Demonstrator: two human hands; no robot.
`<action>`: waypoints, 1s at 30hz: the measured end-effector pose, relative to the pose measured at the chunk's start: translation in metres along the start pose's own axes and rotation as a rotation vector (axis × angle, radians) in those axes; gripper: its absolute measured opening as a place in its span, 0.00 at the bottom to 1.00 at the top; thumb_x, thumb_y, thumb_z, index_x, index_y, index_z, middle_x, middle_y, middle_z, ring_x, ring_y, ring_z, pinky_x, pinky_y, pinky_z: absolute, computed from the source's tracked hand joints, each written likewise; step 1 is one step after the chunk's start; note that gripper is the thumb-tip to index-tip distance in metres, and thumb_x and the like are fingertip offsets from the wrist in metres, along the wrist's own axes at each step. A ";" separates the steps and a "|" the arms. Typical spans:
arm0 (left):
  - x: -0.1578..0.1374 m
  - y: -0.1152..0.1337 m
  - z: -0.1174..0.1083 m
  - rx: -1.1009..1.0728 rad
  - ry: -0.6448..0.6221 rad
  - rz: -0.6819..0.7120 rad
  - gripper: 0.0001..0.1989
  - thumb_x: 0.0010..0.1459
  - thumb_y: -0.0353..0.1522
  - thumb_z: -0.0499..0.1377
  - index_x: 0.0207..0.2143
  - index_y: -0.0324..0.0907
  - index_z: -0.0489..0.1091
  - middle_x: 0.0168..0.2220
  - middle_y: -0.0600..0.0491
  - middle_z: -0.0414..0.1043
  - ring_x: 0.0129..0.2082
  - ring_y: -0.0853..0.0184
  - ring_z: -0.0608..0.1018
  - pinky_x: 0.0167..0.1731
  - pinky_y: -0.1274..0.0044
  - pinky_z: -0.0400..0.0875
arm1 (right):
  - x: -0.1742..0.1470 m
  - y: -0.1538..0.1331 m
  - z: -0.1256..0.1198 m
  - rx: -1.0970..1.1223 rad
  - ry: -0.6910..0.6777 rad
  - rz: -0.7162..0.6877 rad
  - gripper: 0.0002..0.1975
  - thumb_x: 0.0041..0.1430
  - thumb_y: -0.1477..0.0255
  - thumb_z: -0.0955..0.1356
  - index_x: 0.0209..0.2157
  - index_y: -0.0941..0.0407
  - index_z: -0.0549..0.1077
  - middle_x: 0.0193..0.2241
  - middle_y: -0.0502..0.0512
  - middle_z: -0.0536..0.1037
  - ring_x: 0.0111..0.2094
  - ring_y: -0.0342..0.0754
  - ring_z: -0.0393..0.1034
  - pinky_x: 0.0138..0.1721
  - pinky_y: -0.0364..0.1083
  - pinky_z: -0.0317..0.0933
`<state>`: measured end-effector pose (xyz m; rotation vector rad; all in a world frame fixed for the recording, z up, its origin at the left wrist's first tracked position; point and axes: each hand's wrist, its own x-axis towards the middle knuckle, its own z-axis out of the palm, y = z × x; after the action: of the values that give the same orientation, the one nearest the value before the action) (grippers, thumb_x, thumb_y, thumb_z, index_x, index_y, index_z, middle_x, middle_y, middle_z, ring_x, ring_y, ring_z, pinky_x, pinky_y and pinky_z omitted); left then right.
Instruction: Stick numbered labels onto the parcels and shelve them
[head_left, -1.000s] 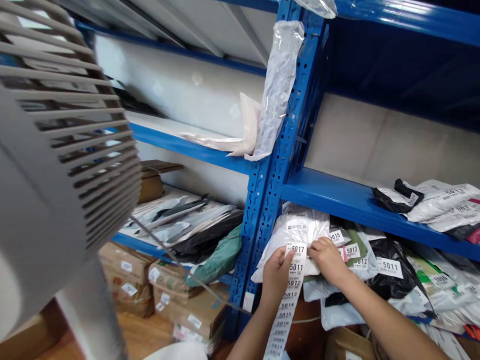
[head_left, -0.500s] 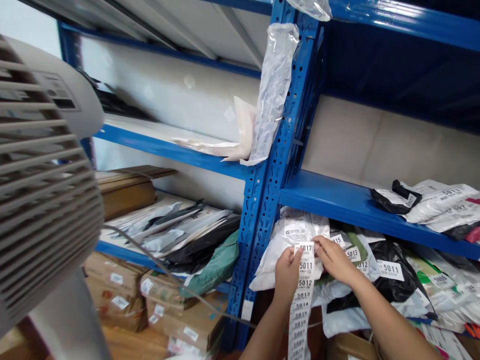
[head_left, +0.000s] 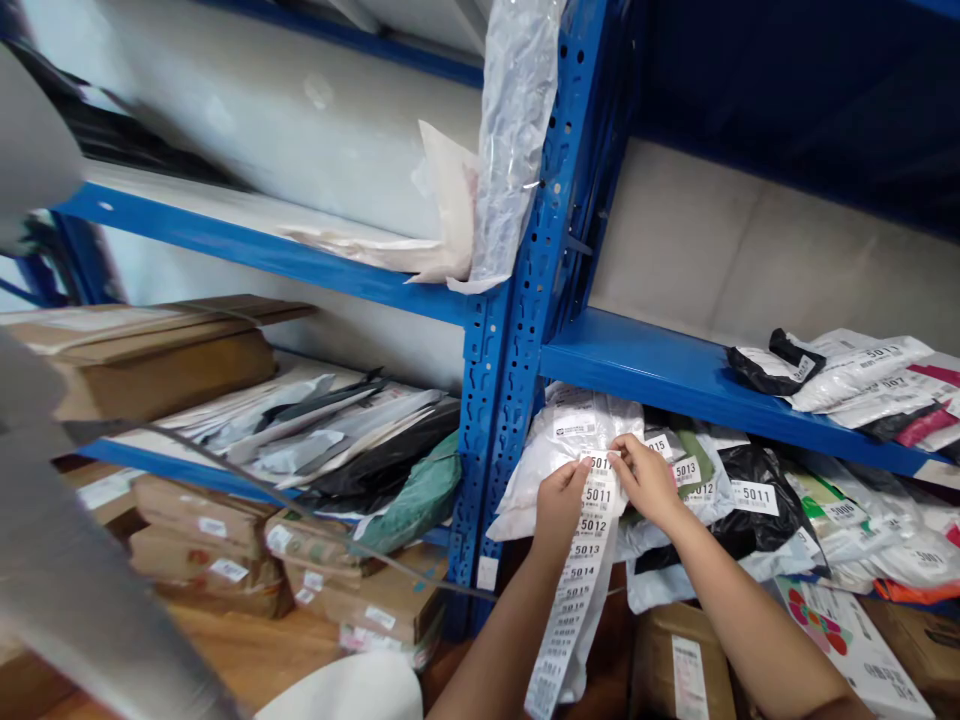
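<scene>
A long strip of printed number labels [head_left: 584, 550] hangs down from both hands, its top label partly covered by fingertips. My left hand [head_left: 561, 503] pinches the strip's left edge near the top. On the other side, my right hand [head_left: 645, 482] has thumb and fingers closed at the top label's right edge. Just behind the strip lies a white plastic parcel [head_left: 525, 478] on the lower right shelf. To the right of my right hand are bagged parcels with number labels, among them a black parcel [head_left: 757, 495] marked 5011.
A blue rack post [head_left: 499, 400] stands left of the hands. A blue shelf [head_left: 645, 360] runs above them, bearing several parcels at its right. Cardboard boxes [head_left: 679, 660] sit below. A blurred fan [head_left: 82, 560] fills the left edge, and a thin cord crosses towards the post.
The view has moved closer and turned, so the fan slides left. Both hands still hold the top of the strip, whose lower part now slants to the left.
</scene>
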<state>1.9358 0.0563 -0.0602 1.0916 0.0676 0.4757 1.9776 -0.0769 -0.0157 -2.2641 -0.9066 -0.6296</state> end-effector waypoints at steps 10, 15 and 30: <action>0.003 -0.008 0.010 0.196 0.146 0.069 0.21 0.48 0.50 0.63 0.18 0.43 0.66 0.16 0.58 0.67 0.20 0.69 0.69 0.24 0.77 0.64 | 0.002 0.006 0.010 0.207 0.172 0.002 0.10 0.60 0.65 0.68 0.29 0.55 0.76 0.29 0.53 0.76 0.27 0.45 0.68 0.32 0.44 0.64; 0.004 -0.009 0.013 0.293 0.079 0.102 0.16 0.45 0.46 0.64 0.23 0.43 0.71 0.21 0.55 0.73 0.28 0.63 0.75 0.29 0.75 0.68 | 0.002 0.010 0.014 0.213 0.231 0.015 0.09 0.60 0.69 0.68 0.33 0.54 0.82 0.31 0.55 0.78 0.31 0.48 0.72 0.36 0.46 0.67; -0.045 -0.001 -0.058 0.655 -0.118 0.309 0.26 0.47 0.57 0.60 0.19 0.44 0.74 0.27 0.48 0.74 0.32 0.58 0.75 0.37 0.66 0.72 | 0.045 -0.005 0.005 -0.310 -0.007 0.239 0.12 0.52 0.89 0.65 0.28 0.63 0.79 0.32 0.67 0.79 0.31 0.50 0.75 0.35 0.47 0.68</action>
<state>1.8791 0.0861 -0.0959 1.7850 -0.0557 0.6891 2.0043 -0.0508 0.0097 -2.6004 -0.5569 -0.6913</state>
